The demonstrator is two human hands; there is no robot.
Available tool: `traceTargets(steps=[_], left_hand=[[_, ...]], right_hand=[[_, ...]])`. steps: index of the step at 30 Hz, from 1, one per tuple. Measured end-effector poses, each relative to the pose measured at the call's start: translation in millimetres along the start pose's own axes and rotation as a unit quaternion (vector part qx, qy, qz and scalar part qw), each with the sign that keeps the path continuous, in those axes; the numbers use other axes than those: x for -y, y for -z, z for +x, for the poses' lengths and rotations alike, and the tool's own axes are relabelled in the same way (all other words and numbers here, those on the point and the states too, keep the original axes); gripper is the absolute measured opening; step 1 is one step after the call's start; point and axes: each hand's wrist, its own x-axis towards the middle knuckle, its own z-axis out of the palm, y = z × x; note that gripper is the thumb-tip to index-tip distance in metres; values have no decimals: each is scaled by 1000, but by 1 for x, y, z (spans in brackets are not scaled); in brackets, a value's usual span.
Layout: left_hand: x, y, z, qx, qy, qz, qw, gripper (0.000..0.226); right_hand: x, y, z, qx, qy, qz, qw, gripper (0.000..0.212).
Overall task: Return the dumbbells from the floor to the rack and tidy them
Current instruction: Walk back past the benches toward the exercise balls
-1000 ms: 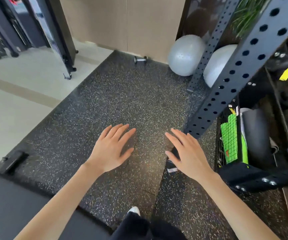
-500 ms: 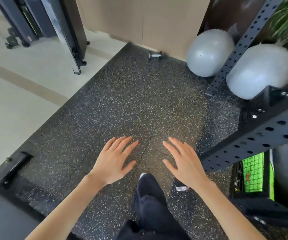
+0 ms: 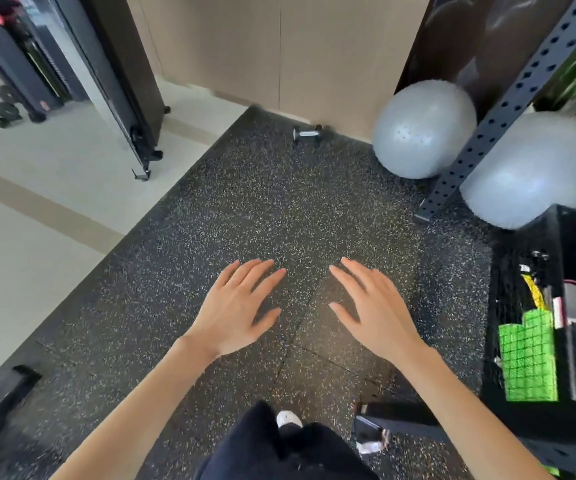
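Speckled rubber floor point(image 3: 262, 209) fills my view; one dumbbell point(image 3: 307, 134) lies far ahead by the wall point(image 3: 279, 46). My left grip point(image 3: 234, 313) and right grip point(image 3: 376, 313) hover with fingers spread, empty, so that one is not yet returned.

Speckled black rubber floor point(image 3: 262, 209) meets pale tile point(image 3: 37, 237) — beige wall point(image 3: 279, 46) behind, two grey exercise balls point(image 3: 421, 129).

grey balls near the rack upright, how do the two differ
The ball nearer the dumbbell lies this side of the perforated upright, nearly all in view; the other ball lies past that upright, its lower edge hidden by the black rack frame. Both are pale grey and round.
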Motion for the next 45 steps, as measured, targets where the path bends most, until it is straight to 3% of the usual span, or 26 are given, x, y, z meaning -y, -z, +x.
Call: traceTargets(steps=[12, 20, 27, 34, 45], left_hand=[[113, -25, 130, 25, -22, -14, 999, 59], [231, 4, 260, 9, -26, 1, 1000, 61], [274, -4, 352, 10, -43, -28, 999, 60], [317, -32, 455, 28, -44, -8, 999, 61], [368, -11, 704, 5, -28, -11, 1000, 59]], right_hand=[[-33, -25, 147, 49, -39, 14, 998, 60], [-59, 10, 301, 0, -60, 9, 998, 61], [-93, 9, 394, 7, -84, 22, 996, 60], [-157, -6, 489, 30, -68, 20, 997, 58], [-297, 32, 709, 12, -49, 28, 998, 56]])
